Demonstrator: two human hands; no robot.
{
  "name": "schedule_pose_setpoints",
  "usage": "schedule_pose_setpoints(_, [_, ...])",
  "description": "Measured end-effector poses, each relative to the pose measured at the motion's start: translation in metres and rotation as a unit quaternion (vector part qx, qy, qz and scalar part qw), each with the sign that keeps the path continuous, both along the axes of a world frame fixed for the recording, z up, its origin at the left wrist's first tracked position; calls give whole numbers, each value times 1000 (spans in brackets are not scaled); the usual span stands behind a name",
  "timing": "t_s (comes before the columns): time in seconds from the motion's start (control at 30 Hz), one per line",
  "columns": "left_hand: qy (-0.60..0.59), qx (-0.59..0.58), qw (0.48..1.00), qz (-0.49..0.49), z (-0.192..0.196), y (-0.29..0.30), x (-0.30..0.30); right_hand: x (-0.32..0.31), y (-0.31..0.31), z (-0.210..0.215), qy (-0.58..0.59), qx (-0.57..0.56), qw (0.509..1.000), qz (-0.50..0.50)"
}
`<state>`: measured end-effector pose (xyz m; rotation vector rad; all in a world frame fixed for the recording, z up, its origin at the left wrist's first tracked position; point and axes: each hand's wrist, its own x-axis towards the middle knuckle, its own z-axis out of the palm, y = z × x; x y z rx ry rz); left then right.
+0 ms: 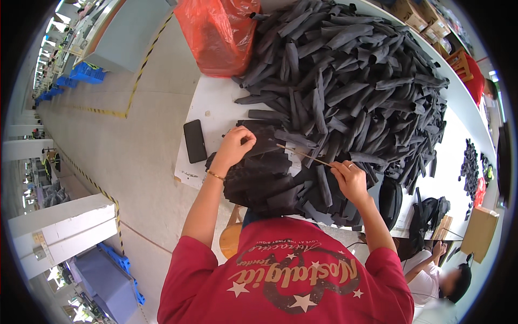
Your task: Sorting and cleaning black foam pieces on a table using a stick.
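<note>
My right hand (349, 178) is closed round the near end of a thin wooden stick (305, 155). The stick points left, its tip over the dark cloth. My left hand (236, 146) has its fingers curled together at the left edge of a stack of black fabric pieces (264, 178); what they pinch, if anything, is too small to make out. Beyond both hands rises a large heap of narrow black fabric tubes (345, 81), lying at all angles. More flat black pieces lie between my arms, close to my body.
A black phone (195, 141) lies on the white table (213, 97) left of my left hand. A red plastic bag (221, 40) stands at the far left corner. To the right are a black bag (389, 201) and a seated person (431, 278). A wooden stool (230, 241) is below the table edge.
</note>
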<state>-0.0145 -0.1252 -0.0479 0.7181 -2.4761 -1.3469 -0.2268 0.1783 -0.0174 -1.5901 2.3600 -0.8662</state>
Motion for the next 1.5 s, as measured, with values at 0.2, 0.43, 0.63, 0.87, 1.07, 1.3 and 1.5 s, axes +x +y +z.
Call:
schedule_pose_setpoints(0.2, [-28, 72, 997, -5, 34, 18, 7, -1, 2, 9, 50, -28, 998, 29])
schedule_pose_setpoints(0.43, [-18, -13, 999, -39, 45, 36, 9, 3, 5, 18, 82, -39, 995, 34])
schedule_pose_setpoints(0.63, [-17, 30, 999, -10, 49, 42, 22, -4, 21, 33, 54, -43, 997, 46])
schedule_pose_setpoints(0.87, [-13, 9, 1000, -27, 60, 54, 16, -1, 26, 26, 69, -32, 994, 85])
schedule_pose_setpoints(1.07, [31, -139, 981, -134, 67, 111, -22, 48, -12, 1, -131, -61, 985, 92])
schedule_pose_setpoints(1.3, [364, 471, 770, 231, 22, 138, 15, 95, -7, -19, -402, -34, 913, 51])
schedule_pose_setpoints(1.5, [380, 574, 635, 350, 16, 175, -16, 136, -18, -26, -279, -92, 955, -45])
